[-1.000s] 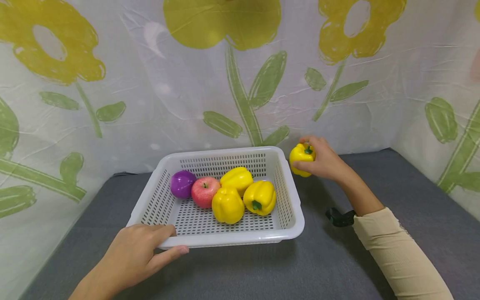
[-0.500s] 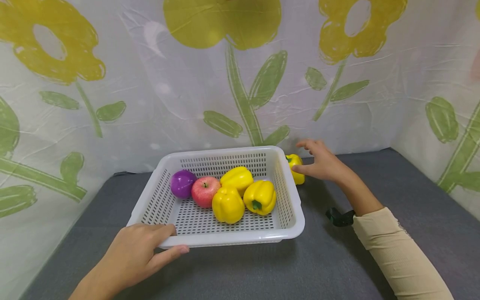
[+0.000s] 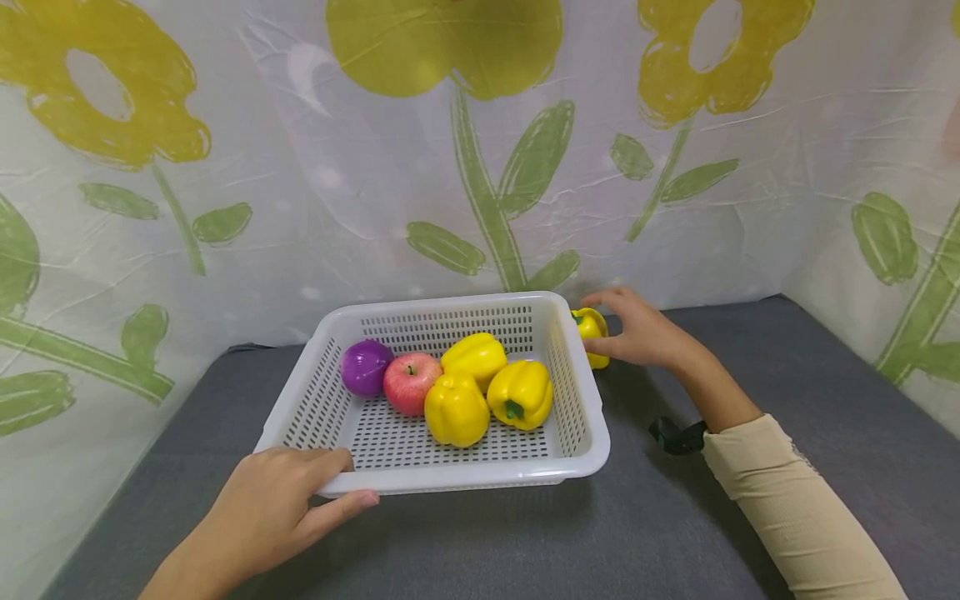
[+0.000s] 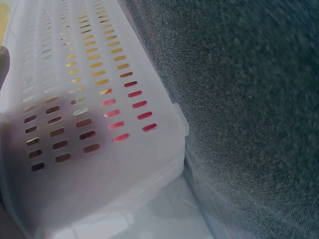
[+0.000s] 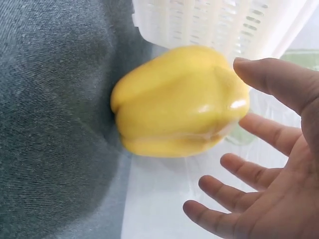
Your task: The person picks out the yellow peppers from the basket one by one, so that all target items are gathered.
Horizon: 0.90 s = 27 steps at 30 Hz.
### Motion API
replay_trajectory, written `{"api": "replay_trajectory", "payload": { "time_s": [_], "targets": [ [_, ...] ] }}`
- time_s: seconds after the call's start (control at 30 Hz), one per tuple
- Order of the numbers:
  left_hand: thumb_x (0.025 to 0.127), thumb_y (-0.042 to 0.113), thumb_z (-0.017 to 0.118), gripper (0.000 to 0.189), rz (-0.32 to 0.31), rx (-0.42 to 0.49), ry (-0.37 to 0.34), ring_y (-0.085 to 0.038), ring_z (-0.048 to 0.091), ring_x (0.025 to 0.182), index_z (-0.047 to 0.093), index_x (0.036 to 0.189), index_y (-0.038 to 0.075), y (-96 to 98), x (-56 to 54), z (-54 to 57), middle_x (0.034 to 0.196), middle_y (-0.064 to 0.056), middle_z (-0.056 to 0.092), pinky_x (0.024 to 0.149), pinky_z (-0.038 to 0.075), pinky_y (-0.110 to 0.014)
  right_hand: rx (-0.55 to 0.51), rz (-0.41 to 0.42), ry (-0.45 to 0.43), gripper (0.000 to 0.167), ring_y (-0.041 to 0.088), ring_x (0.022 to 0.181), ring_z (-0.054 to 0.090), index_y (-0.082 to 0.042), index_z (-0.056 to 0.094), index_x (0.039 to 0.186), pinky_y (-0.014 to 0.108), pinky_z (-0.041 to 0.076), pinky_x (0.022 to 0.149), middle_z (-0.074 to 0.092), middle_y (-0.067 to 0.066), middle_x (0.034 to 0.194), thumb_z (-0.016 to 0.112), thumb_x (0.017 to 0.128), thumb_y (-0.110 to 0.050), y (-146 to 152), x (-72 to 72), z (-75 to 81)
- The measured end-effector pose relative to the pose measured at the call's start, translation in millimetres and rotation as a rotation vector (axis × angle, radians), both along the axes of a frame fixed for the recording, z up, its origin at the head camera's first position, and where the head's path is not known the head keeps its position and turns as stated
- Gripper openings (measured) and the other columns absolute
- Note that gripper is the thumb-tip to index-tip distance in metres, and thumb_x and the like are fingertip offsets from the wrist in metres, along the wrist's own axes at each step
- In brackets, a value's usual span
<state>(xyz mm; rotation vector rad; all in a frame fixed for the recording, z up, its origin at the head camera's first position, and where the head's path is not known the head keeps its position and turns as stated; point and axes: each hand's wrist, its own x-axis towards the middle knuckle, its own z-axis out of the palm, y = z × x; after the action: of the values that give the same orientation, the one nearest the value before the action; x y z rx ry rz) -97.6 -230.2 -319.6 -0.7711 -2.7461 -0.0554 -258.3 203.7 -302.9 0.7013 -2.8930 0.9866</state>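
1. Plainly, in the head view the left hand is clasped on the near rim of the white basket, thumb outside and fingers over the edge; such a grip probably keeps the basket steady on the grey tabletop.
2. Inside, a purple fruit, a red apple and three yellow peppers lie in a loose cluster, the walls presumably keeping them from rolling off.
3. A loose yellow pepper sits outside, just beyond the basket's right wall, near the tabletop's back edge. The right hand reaches around it.
4. The left wrist view shows mostly the slotted wall, with red and yellow through the holes; only a sliver of hand appears, so the grip cannot be judged there.
5. In the right wrist view the right grip is unclenched: fingers spread, thumb apart, seemingly to suit the pepper's wide body. It is not wrapped round; whether a fingertip touches, I cannot tell. The pepper rests on the tabletop, beside the basket.
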Motion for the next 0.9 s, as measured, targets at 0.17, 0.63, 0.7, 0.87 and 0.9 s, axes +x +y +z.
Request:
{"api": "replay_trajectory", "payload": {
  "time_s": [0.17, 0.63, 0.7, 0.87, 0.9],
  "targets": [
    [0.087, 0.067, 0.063, 0.037, 0.010, -0.015, -0.015, -0.002, 0.042, 0.057, 0.061, 0.086, 0.030, 0.2, -0.6, 0.7, 0.073, 0.020, 0.058, 0.052, 0.034, -0.025, -0.011, -0.007, 0.031, 0.054, 0.048, 0.132, 0.035, 0.003, 0.051, 0.138, 0.069, 0.032, 0.101, 0.037, 0.029, 0.146, 0.072, 0.092, -0.017, -1.3, 4.6, 6.2],
    [0.087, 0.066, 0.063, 0.035, 0.002, -0.008, -0.020, -0.001, 0.041, 0.057, 0.059, 0.085, 0.031, -0.8, -0.3, -1.7, 0.070, 0.023, 0.050, 0.051, 0.034, -0.024, -0.069, 0.067, 0.174, 0.043, 0.042, 0.129, 0.042, 0.003, 0.056, 0.133, 0.064, 0.038, 0.098, 0.045, 0.024, 0.143, 0.061, 0.091, -0.004, -24.2, 19.1, 15.4],
    [0.087, 0.066, 0.063, 0.035, 0.001, -0.009, -0.018, -0.001, 0.041, 0.057, 0.060, 0.085, 0.031, -0.7, -0.4, -1.4, 0.070, 0.023, 0.051, 0.051, 0.034, -0.024, -0.060, 0.092, 0.195, 0.043, 0.041, 0.129, 0.042, 0.003, 0.056, 0.132, 0.064, 0.036, 0.100, 0.047, 0.023, 0.142, 0.064, 0.092, -0.008, -28.7, 21.6, 16.4],
    [0.087, 0.067, 0.063, 0.036, 0.010, -0.013, -0.027, -0.001, 0.043, 0.057, 0.062, 0.087, 0.031, -0.1, -0.2, 0.0, 0.072, 0.022, 0.055, 0.052, 0.035, -0.024, -0.022, 0.147, 0.195, 0.050, 0.039, 0.130, 0.044, -0.002, 0.055, 0.135, 0.062, 0.037, 0.101, 0.048, 0.021, 0.142, 0.071, 0.091, -0.019, -40.3, 31.8, 19.7],
    [0.087, 0.067, 0.063, 0.036, 0.013, -0.014, -0.031, -0.001, 0.043, 0.057, 0.063, 0.087, 0.030, 0.1, -0.2, 0.4, 0.072, 0.021, 0.056, 0.052, 0.035, -0.024, -0.008, 0.156, 0.184, 0.052, 0.038, 0.131, 0.043, -0.003, 0.055, 0.136, 0.062, 0.037, 0.101, 0.047, 0.020, 0.143, 0.073, 0.090, -0.020, -42.5, 34.2, 20.4]
  ]
}}
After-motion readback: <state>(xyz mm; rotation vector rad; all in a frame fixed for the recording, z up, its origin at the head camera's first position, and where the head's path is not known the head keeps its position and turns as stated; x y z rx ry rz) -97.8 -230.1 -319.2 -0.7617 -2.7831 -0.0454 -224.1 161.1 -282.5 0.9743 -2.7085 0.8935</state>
